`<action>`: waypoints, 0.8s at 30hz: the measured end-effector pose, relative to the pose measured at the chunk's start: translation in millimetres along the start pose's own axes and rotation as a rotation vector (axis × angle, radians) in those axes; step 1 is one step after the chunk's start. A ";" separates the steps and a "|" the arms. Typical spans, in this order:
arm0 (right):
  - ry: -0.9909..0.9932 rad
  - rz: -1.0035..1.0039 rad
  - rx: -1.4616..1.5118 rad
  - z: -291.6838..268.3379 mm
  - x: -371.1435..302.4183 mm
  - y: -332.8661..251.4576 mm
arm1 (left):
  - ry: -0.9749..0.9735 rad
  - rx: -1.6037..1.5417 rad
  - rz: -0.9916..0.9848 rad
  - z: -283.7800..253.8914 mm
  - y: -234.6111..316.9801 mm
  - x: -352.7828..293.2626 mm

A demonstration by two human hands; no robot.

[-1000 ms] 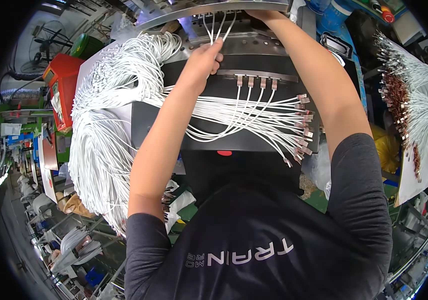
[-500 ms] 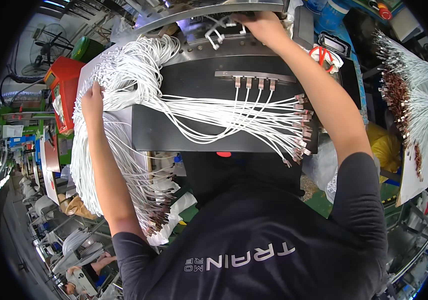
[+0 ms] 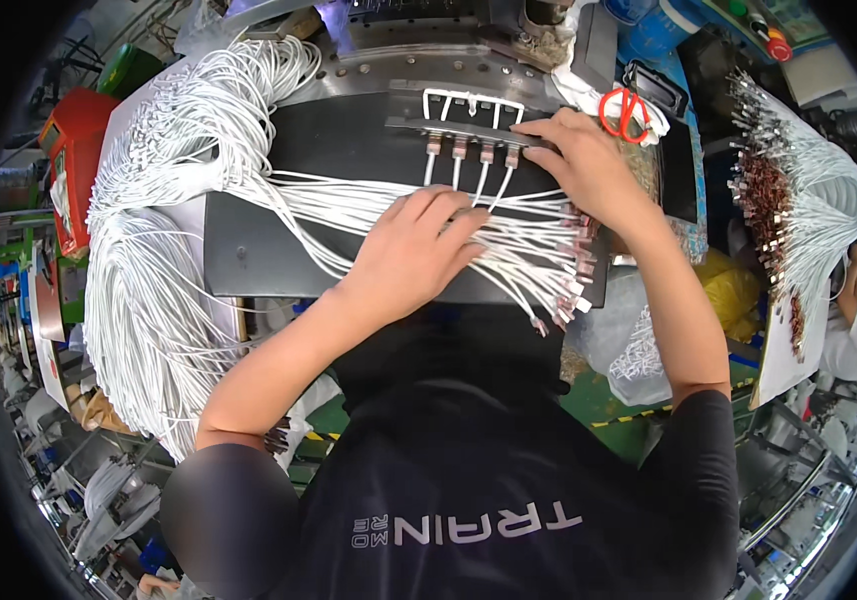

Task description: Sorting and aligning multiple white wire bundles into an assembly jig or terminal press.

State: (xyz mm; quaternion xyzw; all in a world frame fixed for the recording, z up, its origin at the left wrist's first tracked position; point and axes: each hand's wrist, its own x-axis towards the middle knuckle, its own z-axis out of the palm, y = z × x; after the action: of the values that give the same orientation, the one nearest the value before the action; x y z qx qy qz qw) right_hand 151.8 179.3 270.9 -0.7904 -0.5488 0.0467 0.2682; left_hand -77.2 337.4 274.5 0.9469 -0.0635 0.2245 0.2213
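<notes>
My right hand (image 3: 594, 170) pinches the right end of a narrow dark metal bar (image 3: 464, 130) between thumb and fingers. Several white cables with copper-coloured connectors (image 3: 486, 154) stand in a row along the bar's near edge. Just beyond it lies a thin white plastic frame (image 3: 474, 98) with short prongs. My left hand (image 3: 414, 255) lies over a spread bundle of white cables (image 3: 334, 205), fingers stretched toward the cables below the bar. Its palm side is hidden. At the bundle's right end, many metal plug ends (image 3: 581, 250) fan out on the black work surface (image 3: 249, 250).
A large heap of white cables (image 3: 149, 300) hangs over the left side. Red-handled scissors (image 3: 625, 115) lie at the back right, beside a metal machine plate (image 3: 389, 70). Another cable bundle (image 3: 819, 195) rests on a board at far right, near another person's arm (image 3: 856, 290).
My right hand has come back from the machine to the bar. My left hand has moved from the cable heap to the bundle. The white plastic frame now lies behind the bar.
</notes>
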 end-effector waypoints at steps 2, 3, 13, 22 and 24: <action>0.055 -0.027 0.033 8.8 15.4 -3.0 | -0.032 0.007 -0.101 -0.3 -8.6 3.9; 0.118 -0.019 0.077 13.7 28.9 -3.7 | -0.017 0.020 -0.103 -1.6 -13.9 5.6; 0.483 0.020 0.060 36.8 208.5 83.9 | 0.019 0.259 -0.187 -12.5 -88.9 91.7; 0.423 0.202 -0.175 48.4 238.1 76.6 | -0.159 0.145 -0.461 -12.1 -150.6 142.5; 0.430 0.193 -0.207 49.7 230.1 65.5 | -0.027 -0.084 -0.482 -16.6 -160.5 140.3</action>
State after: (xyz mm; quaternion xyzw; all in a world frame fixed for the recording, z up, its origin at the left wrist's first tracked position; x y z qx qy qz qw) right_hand 279.2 386.5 248.1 -0.8540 -0.4033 -0.1532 0.2908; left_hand 76.4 485.4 288.7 0.9276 0.1518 0.1497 0.3067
